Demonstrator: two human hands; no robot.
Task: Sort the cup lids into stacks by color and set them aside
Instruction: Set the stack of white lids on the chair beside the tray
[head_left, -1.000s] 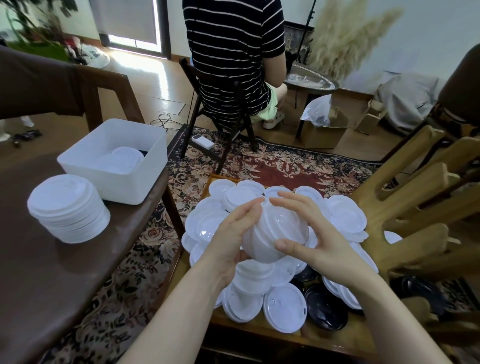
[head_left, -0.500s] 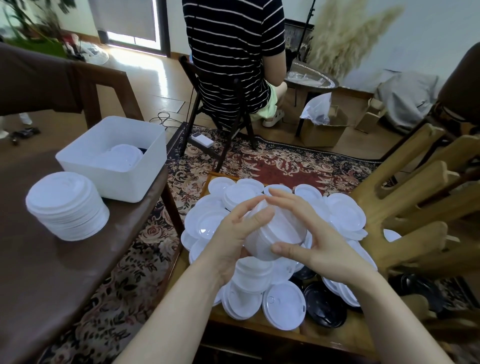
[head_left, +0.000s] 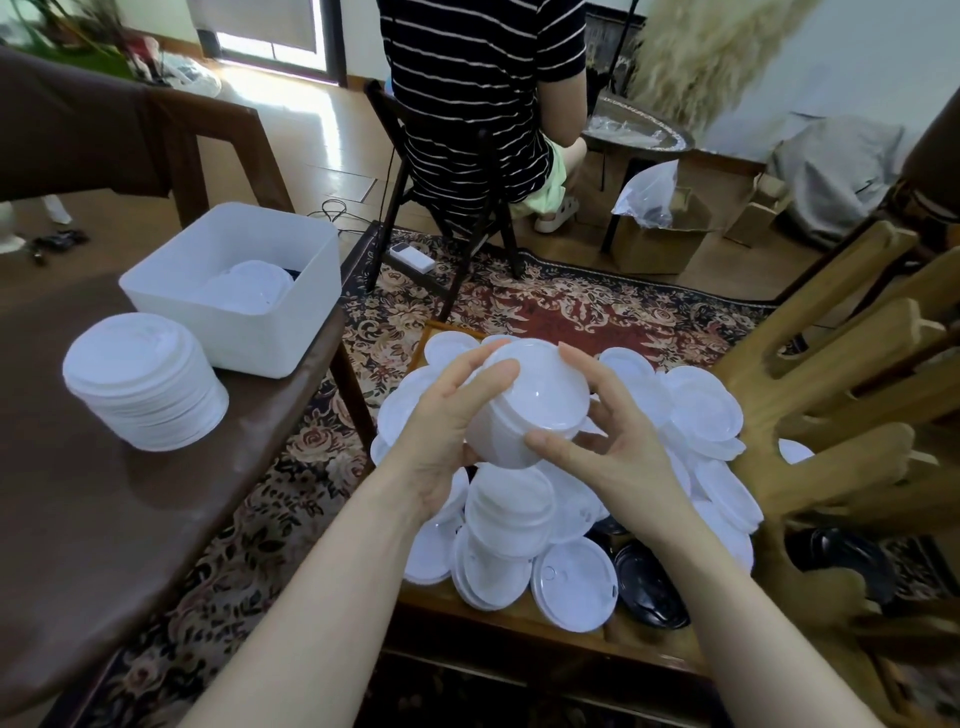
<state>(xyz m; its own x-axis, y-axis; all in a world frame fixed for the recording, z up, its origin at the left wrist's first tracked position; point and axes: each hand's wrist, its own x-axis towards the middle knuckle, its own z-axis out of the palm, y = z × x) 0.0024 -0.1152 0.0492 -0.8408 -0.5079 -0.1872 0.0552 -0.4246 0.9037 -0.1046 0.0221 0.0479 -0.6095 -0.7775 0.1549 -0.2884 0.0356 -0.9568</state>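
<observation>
Grip: my left hand (head_left: 447, 431) and right hand (head_left: 618, 447) clasp a stack of white lids (head_left: 524, 405), frame centre.
Below: loose lid pile (head_left: 519, 525).
Left: finished white stack (head_left: 143, 379).

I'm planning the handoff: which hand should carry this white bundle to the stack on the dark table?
Probably left. The left hand grips the white bundle on the side facing the stack.

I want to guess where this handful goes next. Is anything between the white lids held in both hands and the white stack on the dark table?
Nothing visible. Left hand and right hand hold the white lids above the pile; the way left to the white stack is open, with the white bin standing behind it.
</observation>
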